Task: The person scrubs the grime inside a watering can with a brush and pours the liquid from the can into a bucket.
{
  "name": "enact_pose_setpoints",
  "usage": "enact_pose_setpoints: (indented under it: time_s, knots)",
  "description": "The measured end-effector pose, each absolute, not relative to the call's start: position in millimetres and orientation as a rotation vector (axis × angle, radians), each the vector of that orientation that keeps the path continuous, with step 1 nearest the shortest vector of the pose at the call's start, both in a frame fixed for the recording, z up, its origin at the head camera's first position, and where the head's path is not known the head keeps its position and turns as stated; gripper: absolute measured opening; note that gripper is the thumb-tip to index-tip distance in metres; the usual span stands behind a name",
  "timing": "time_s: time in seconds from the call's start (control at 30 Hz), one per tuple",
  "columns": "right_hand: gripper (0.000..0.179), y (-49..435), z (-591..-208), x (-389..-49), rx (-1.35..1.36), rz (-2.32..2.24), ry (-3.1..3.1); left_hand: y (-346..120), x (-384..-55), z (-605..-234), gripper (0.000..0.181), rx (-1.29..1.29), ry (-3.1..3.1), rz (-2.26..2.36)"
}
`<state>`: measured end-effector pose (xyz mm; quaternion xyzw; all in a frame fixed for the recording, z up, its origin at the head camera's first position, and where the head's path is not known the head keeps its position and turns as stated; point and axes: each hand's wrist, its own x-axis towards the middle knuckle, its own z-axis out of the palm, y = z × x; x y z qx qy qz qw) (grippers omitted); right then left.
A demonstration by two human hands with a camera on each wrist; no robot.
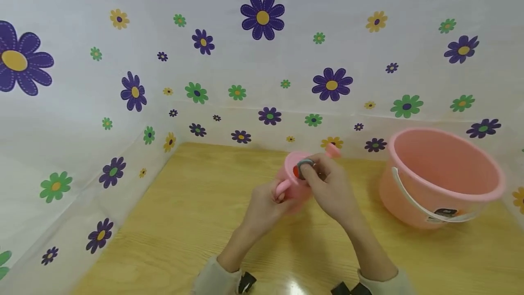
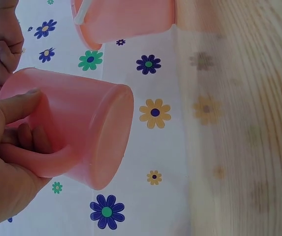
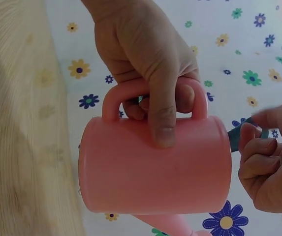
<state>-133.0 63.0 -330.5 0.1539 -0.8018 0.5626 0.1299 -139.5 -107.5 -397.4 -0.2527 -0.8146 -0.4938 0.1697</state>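
The left hand point(image 1: 262, 206) grips the can point(image 1: 298, 196) by its handle, thumb along the body, apparently to steady it above the table point(image 1: 196, 213). Its mouth faces the right hand point(image 1: 335, 190), which pinches a teal thing point(image 1: 304, 164), too small to identify, right at the rim. The bucket point(image 1: 403, 197) stands apart, leaving both hands room.

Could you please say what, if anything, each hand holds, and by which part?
The left hand grips the watering can by its handle; the right hand pinches a teal item; which part is unclear.
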Motion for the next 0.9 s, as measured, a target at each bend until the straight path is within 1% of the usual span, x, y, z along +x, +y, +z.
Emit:
enact_pose_setpoints:
  time_s: [0.1, 0.17, 0.27, 0.3, 0.4, 0.53, 0.7, 0.77, 0.9]
  knots:
    - [0.015, 65, -329, -134, 0.439, 1.625, -2.328, -107, -140, -395, 0.036, -0.703, -2.301, -1.395]
    - [0.017, 63, -330, -133, 0.419, 1.575, -2.342, -109, -140, -394, 0.040, -0.681, -2.293, -1.393]
    - [0.006, 64, -332, -129, 0.333, 1.518, -2.356, -109, -139, -396, 0.043, -0.698, -2.287, -1.396]
    - [0.006, 66, -333, -128, 0.298, 1.529, -2.359, -108, -140, -397, 0.042, -0.707, -2.288, -1.397]
    - [0.018, 77, -334, -121, 0.189, 1.672, -2.350, -99, -140, -400, 0.039, -0.749, -2.304, -1.409]
    - [0.026, 83, -337, -114, 0.156, 1.887, -2.265, -97, -139, -401, 0.036, -0.739, -2.321, -1.397]
    - [0.035, 85, -343, -106, 0.187, 1.844, -2.236, -97, -139, -403, 0.042, -0.768, -2.316, -1.371]
    - [0.030, 85, -343, -105, 0.170, 1.758, -2.267, -98, -139, -403, 0.046, -0.789, -2.321, -1.344]
    - [0.019, 80, -343, -107, 0.115, 1.685, -2.290, -102, -138, -400, 0.047, -0.776, -2.337, -1.292]
